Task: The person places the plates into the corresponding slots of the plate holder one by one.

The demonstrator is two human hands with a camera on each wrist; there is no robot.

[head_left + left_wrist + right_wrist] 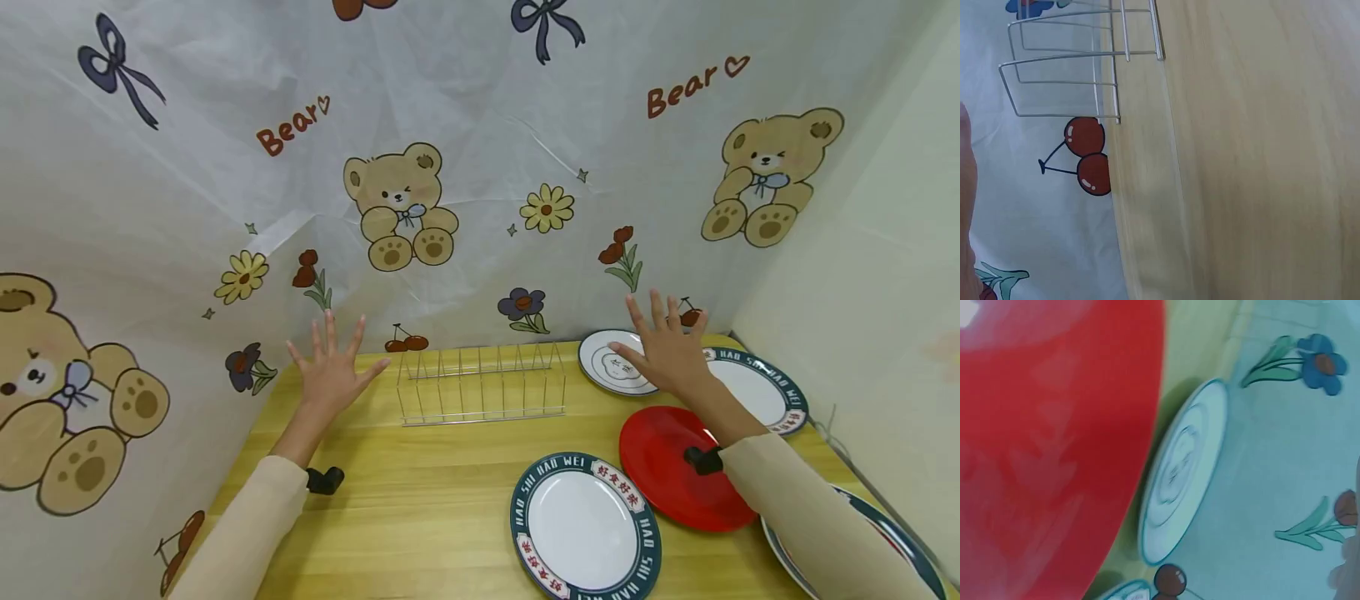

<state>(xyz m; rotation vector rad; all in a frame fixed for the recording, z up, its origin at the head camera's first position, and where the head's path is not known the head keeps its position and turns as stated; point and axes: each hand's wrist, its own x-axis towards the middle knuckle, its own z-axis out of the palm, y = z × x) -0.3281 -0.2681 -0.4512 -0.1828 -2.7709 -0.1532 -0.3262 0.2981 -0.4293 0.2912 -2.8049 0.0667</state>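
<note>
On your far left, a white cloth printed with tan bears (pixel 401 204) runs up behind the yellow wooden tabletop (pixel 375 517). Your left hand (pixel 330 379) is raised with its fingers spread, its grip released, just to the left of the silver wire rack (pixel 483 419), which stands near the tabletop's back edge; a black wrist device (pixel 326 481) sits at your cream sleeve (pixel 270 504). Right of the rack's front, nearer to you, lies a round white plate with a dark green lettered rim (pixel 585 529), its right edge meeting the red plate. Further back, a small white plate with a line-drawn figure (pixel 606 368) is beside the rack, partly behind your right thumb. Your right hand (pixel 667 350) is also raised, fingers fanned and released, between that small plate and a 2nd green-rimmed white plate (pixel 750 392) in the back right corner. Below your right wrist is the glossy red round plate (pixel 663 467), flat on the wood and partly hidden by your sleeve. At the far right, a 3rd green-rimmed plate (pixel 896 529) shows on both sides of your forearm.
</note>
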